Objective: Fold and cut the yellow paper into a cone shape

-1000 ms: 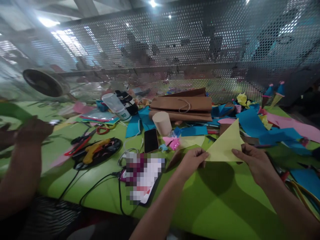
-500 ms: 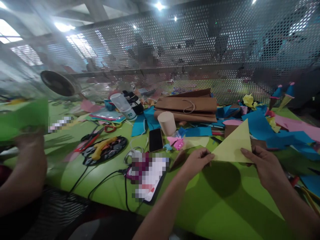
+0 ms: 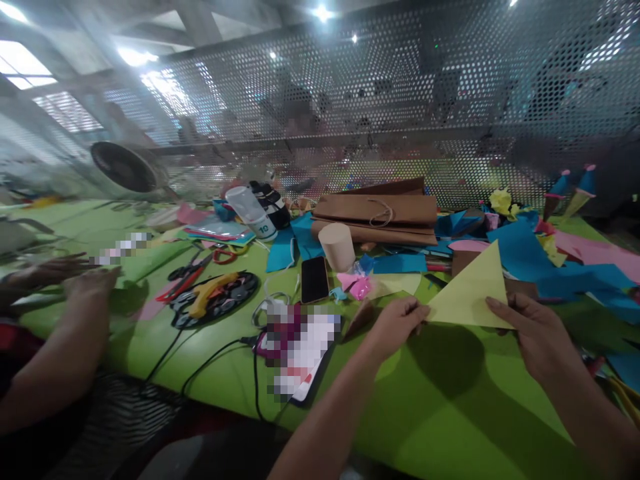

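Note:
A yellow paper triangle (image 3: 473, 293) is held up above the green table, its tall point upward. My left hand (image 3: 400, 323) pinches its left corner between thumb and fingers. My right hand (image 3: 533, 327) grips the lower right part, thumb on the near face and fingers behind. Both hands are closed on the sheet, and its shadow falls on the table beneath. Just left of my left hand stands a small folded brown paper piece (image 3: 359, 319). Blue paper pieces (image 3: 525, 257) lie beyond my right hand.
Around the middle are a black phone (image 3: 315, 280), a cream cylinder (image 3: 337, 245), a brown paper roll (image 3: 375, 217) and a yellow-handled hot glue gun (image 3: 210, 297). Cables run off the near edge. A co-worker's hands (image 3: 93, 280) rest over green paper at left. A perforated screen (image 3: 350, 100) stands behind.
The co-worker's green sheet has come down from the air onto the table at left. My hands keep nearly the same hold on the yellow paper; the view has shifted slightly.

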{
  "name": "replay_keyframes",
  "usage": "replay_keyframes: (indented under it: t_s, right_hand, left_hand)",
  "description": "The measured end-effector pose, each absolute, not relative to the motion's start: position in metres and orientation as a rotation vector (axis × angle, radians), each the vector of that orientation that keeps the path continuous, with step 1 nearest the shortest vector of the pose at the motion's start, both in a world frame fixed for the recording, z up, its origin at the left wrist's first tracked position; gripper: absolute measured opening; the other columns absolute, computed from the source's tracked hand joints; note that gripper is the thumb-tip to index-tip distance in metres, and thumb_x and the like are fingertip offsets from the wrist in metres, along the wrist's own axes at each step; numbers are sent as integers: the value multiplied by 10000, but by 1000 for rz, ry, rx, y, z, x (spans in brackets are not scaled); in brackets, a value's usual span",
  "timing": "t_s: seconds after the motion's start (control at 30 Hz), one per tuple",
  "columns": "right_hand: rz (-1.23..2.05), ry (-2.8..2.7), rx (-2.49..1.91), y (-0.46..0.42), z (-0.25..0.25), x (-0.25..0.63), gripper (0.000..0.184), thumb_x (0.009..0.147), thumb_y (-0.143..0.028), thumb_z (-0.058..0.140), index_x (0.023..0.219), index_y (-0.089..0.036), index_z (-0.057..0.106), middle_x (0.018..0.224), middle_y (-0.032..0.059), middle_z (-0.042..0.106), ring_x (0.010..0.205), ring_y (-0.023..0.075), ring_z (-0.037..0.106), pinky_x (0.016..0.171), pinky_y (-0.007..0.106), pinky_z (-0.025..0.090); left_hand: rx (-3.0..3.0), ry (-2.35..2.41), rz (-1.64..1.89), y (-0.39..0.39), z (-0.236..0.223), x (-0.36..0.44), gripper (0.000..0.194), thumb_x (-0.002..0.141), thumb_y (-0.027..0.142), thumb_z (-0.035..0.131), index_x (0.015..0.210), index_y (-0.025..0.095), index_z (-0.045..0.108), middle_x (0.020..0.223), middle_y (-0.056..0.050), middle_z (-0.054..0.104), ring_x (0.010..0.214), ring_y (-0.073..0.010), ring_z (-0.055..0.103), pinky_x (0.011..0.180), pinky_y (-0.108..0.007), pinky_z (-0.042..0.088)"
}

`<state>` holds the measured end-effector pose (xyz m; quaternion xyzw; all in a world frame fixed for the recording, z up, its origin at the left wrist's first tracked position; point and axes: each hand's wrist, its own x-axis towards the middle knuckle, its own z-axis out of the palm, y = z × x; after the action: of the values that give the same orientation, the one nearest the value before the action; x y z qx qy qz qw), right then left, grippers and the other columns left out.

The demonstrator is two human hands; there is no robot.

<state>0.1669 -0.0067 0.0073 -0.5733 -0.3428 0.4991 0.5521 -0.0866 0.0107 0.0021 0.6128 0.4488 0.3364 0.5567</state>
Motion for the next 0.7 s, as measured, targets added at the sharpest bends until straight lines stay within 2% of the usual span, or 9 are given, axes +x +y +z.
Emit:
replay_keyframes:
  t_s: [0.23, 0.37, 0.53, 0.63, 0.7]
  right_hand:
    - [1163, -774, -1325, -5, 8, 169, 429, 600, -472, 959, 923, -243, 795, 829, -5, 768, 731, 163, 676, 613, 223, 558]
    - [1154, -781, -1323, -3, 8, 171, 433, 608, -485, 943, 934, -246, 785, 839, 11, 769, 778, 209, 702, 650, 273, 578]
    - [1086, -867, -1330, -3, 6, 172, 416, 623, -507, 918, 911, -250, 764, 904, 5, 763, 807, 214, 682, 683, 288, 565]
    - [1047, -937, -1372, -7, 6, 168, 372, 640, -515, 916, 832, -245, 745, 846, -1, 745, 757, 196, 639, 633, 276, 531]
    - [1059, -1011, -1406, -12, 6, 161, 355, 654, -524, 911, 763, -246, 718, 785, -7, 724, 711, 181, 611, 585, 264, 496]
  left_hand:
    - [1352, 968, 824, 14, -3, -89, 398, 972, 537, 545, 789, 184, 549, 692, 19, 570, 617, -112, 495, 606, -261, 341]
    - [1325, 953, 861, 15, -7, -89, 326, 954, 484, 578, 837, 180, 563, 727, 19, 569, 658, -118, 508, 643, -261, 367]
    - [1513, 1154, 860, 13, 1, -90, 273, 952, 416, 575, 794, 194, 552, 712, 23, 556, 675, -132, 499, 639, -265, 348]
    - [1655, 1234, 902, 11, 10, -90, 276, 986, 407, 527, 817, 196, 584, 777, 7, 611, 757, -152, 542, 677, -269, 362]
    - [1675, 1189, 948, 10, 13, -88, 264, 996, 413, 519, 902, 198, 639, 883, -9, 673, 847, -170, 586, 732, -272, 393]
